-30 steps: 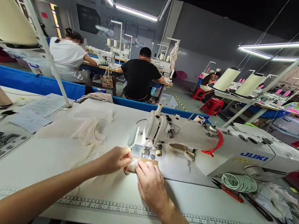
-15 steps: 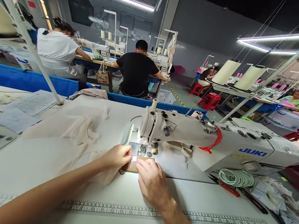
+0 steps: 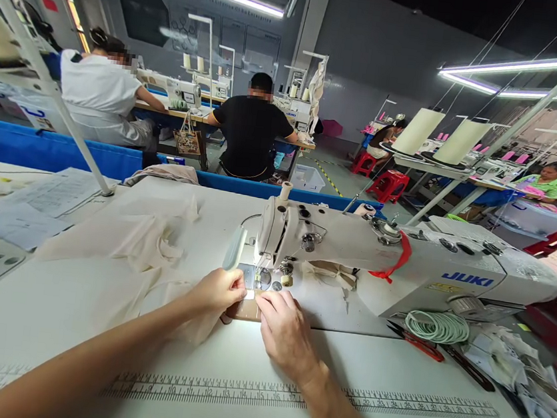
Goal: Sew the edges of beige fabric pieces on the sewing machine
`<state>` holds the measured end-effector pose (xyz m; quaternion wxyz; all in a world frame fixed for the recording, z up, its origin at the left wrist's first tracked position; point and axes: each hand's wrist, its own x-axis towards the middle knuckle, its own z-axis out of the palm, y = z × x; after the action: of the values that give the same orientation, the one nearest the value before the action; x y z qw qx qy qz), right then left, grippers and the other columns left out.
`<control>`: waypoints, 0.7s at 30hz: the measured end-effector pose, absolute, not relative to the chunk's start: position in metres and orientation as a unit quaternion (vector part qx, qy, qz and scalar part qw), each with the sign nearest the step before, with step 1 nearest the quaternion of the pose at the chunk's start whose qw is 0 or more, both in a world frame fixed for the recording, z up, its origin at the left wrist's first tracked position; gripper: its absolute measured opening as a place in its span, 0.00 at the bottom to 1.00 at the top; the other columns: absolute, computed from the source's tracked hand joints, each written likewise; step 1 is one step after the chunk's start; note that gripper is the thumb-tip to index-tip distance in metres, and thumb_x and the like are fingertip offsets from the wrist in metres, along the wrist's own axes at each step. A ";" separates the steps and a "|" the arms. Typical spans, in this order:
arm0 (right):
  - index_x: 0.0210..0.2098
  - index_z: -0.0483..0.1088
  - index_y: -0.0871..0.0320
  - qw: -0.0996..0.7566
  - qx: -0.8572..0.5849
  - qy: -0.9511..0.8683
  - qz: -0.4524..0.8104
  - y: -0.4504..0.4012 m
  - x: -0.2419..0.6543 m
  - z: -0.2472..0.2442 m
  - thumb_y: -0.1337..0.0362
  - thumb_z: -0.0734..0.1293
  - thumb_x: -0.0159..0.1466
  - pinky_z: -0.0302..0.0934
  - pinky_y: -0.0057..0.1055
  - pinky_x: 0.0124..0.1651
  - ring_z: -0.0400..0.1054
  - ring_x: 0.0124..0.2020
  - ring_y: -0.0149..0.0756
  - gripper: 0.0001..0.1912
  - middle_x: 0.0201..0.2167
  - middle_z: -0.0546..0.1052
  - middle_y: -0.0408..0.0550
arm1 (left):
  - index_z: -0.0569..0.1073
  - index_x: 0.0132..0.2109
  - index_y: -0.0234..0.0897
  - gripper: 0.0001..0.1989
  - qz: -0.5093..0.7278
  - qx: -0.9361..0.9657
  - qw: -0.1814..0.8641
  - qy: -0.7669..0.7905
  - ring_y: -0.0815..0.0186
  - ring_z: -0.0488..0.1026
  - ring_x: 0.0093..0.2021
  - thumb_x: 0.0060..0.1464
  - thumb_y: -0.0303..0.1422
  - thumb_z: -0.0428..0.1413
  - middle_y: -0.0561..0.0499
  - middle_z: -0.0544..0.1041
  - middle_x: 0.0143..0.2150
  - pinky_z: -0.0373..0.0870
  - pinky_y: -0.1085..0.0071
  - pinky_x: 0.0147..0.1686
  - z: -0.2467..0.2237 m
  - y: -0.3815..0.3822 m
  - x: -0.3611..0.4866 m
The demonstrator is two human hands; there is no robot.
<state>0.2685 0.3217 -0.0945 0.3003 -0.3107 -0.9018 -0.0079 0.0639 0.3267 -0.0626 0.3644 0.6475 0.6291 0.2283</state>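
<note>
At the needle area of a white JUKI sewing machine (image 3: 325,238), my left hand (image 3: 221,291) is closed in a pinch on a small white piece (image 3: 249,294). My right hand (image 3: 287,331) lies just right of it, fingers together and fingertips at the piece's other side, over a tan plate (image 3: 245,310). What the right fingers grip, if anything, is too small to make out. Thin cream fabric (image 3: 128,245) spreads over the table left of the machine and passes beneath my left forearm.
A printed ruler (image 3: 207,391) runs along the table's front edge. Red-handled scissors (image 3: 419,342) and a green cord coil (image 3: 438,328) lie right, beside fabric scraps (image 3: 506,372). Papers (image 3: 42,202) rest at left. Other people sit at machines beyond.
The whole view has shifted slightly, with the scene moving a little left. Both hands stay at the needle area in nearly the same pose; a bit more of the tan plate shows between them.
</note>
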 end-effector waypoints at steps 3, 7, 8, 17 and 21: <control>0.50 0.68 0.59 0.298 -0.307 -0.904 -0.023 0.323 0.267 -0.095 0.75 0.57 0.63 0.61 0.36 0.44 0.58 0.43 0.36 0.18 0.44 0.71 0.47 | 0.65 0.32 0.35 0.06 0.225 0.652 0.355 0.631 0.66 0.71 0.26 0.53 0.33 0.50 0.52 0.74 0.24 0.63 0.72 0.29 -0.067 0.329 0.064; 0.49 0.68 0.58 0.287 -0.308 -0.905 -0.065 0.324 0.266 -0.093 0.73 0.60 0.61 0.56 0.34 0.41 0.56 0.42 0.36 0.17 0.43 0.70 0.46 | 0.66 0.33 0.35 0.06 0.211 0.663 0.335 0.635 0.66 0.71 0.29 0.55 0.33 0.51 0.52 0.74 0.25 0.63 0.71 0.31 -0.066 0.330 0.063; 0.48 0.68 0.58 0.283 -0.308 -0.905 -0.078 0.323 0.265 -0.093 0.72 0.62 0.60 0.55 0.33 0.41 0.55 0.42 0.36 0.16 0.42 0.70 0.46 | 0.67 0.33 0.35 0.06 0.199 0.665 0.328 0.641 0.65 0.72 0.30 0.55 0.33 0.51 0.52 0.75 0.27 0.63 0.70 0.33 -0.063 0.329 0.063; 0.42 0.70 0.60 0.278 -0.307 -0.897 -0.156 0.321 0.260 -0.092 0.72 0.68 0.56 0.51 0.33 0.39 0.54 0.40 0.36 0.13 0.38 0.69 0.46 | 0.77 0.42 0.26 0.16 0.160 0.856 -0.115 0.479 0.54 0.72 0.44 0.57 0.21 0.44 0.39 0.74 0.45 0.72 0.58 0.41 -0.066 0.292 0.076; 0.44 0.70 0.60 0.280 -0.312 -0.896 -0.148 0.319 0.259 -0.091 0.73 0.66 0.58 0.51 0.33 0.40 0.55 0.40 0.36 0.13 0.39 0.69 0.46 | 0.76 0.45 0.20 0.16 0.259 0.859 -0.204 0.393 0.56 0.71 0.44 0.56 0.20 0.46 0.36 0.75 0.43 0.76 0.60 0.43 -0.085 0.277 0.079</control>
<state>0.2595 0.3190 -0.0914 0.2798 -0.3116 -0.8959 -0.1480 0.0795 0.2772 -0.0853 -0.2036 0.8586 0.3927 0.2593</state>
